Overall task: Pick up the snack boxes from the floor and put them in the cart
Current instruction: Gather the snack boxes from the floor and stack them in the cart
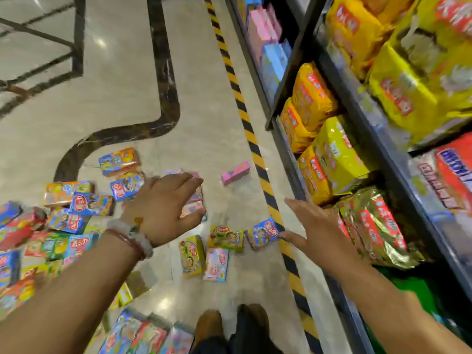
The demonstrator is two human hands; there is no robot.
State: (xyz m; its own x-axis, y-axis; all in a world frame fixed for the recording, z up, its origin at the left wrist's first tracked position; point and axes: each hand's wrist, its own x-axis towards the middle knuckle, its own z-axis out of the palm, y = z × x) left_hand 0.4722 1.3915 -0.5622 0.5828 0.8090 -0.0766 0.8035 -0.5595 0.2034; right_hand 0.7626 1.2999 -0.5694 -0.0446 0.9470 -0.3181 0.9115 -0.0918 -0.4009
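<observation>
The left hand (166, 208) hid part of a pink box (192, 209) beneath its fingers; boxes (15, 290) left of it were blurred and cut off.

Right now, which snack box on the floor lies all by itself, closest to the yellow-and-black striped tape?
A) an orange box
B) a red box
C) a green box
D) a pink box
D: the pink box lies alone on the pale floor beside the striped tape, beyond the left hand, while the other boxes lie in clusters to the left and nearer the person.
</observation>
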